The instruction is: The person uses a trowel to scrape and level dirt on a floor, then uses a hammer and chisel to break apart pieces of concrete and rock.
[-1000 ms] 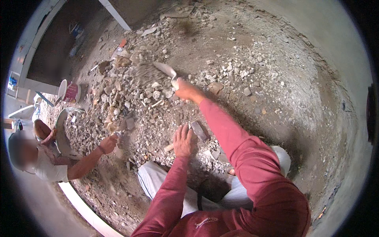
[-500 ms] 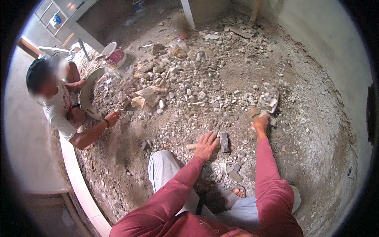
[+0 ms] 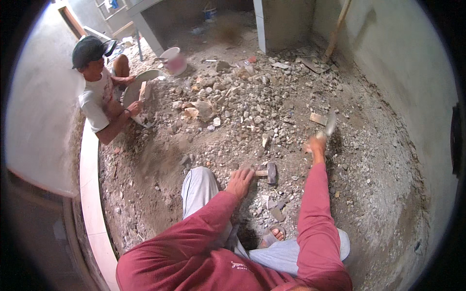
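Observation:
My right hand [image 3: 316, 144] is closed round the grip of a trowel [image 3: 331, 123], whose pale blade is tilted up over the rubble, blurred by motion. A light block-like piece [image 3: 318, 119] lies just beside the blade. Nearer to me, my left hand [image 3: 239, 183] lies palm down, its fingers stretched over the end of a hammer's wooden handle [image 3: 260, 173]. The hammer's heavy metal head [image 3: 271, 173] rests on the gravel to the right of that hand. Broken stones and gravel [image 3: 252, 114] spread out ahead of both hands.
At the left a crouching co-worker [image 3: 99, 97] holds a trowel-like tool by a large round basin [image 3: 133, 92]. Behind stands a white and pink bucket [image 3: 174, 61]. A plastered wall [image 3: 403, 63] closes the right side; a pale tiled edge [image 3: 92, 194] runs along the left.
My right hand has tipped the stones off the trowel and turned its blade. My left hand has slid left along the hammer handle. The co-worker has lifted a tool beside the basin.

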{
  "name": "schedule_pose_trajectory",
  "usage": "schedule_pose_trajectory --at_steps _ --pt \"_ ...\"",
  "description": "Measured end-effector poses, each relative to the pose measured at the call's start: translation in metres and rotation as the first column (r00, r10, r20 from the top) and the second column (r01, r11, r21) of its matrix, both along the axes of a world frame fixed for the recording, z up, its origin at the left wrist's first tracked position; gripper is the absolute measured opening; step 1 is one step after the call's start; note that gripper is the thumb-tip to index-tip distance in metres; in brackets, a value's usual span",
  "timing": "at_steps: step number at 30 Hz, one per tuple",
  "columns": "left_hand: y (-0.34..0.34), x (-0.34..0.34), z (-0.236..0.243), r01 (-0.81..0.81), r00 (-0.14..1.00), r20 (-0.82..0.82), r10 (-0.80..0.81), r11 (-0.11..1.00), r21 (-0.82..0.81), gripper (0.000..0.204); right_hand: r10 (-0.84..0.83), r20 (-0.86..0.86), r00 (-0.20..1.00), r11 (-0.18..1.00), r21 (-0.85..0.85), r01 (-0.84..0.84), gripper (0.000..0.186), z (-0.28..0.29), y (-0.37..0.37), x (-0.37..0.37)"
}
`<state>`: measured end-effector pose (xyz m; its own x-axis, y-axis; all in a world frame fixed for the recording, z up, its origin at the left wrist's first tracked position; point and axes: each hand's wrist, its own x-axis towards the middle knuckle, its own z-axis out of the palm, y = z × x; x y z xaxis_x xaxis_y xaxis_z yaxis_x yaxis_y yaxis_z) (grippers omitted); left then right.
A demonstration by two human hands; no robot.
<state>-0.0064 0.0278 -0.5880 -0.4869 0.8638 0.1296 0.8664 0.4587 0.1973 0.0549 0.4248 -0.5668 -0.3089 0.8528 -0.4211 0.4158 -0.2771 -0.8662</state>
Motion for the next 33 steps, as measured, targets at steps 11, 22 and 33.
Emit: schedule_pose_trajectory --at_steps 11,22,33 --pt "-0.008 0.065 0.004 -0.192 0.898 0.294 0.328 0.892 -0.41 0.058 0.24 -0.382 0.892 0.913 -0.224 -0.341 0.035 0.027 -0.057 -0.038" --pt "0.021 0.052 0.013 -0.171 0.817 0.418 0.396 0.86 -0.48 0.062 0.076 -0.635 0.769 0.842 -0.373 -0.391 0.017 0.096 -0.112 -0.156" --pt "0.0 0.03 -0.007 0.105 0.663 0.692 0.285 0.88 -0.464 0.058 0.082 -0.693 0.716 0.641 -0.514 -0.571 0.018 0.125 -0.201 -0.205"
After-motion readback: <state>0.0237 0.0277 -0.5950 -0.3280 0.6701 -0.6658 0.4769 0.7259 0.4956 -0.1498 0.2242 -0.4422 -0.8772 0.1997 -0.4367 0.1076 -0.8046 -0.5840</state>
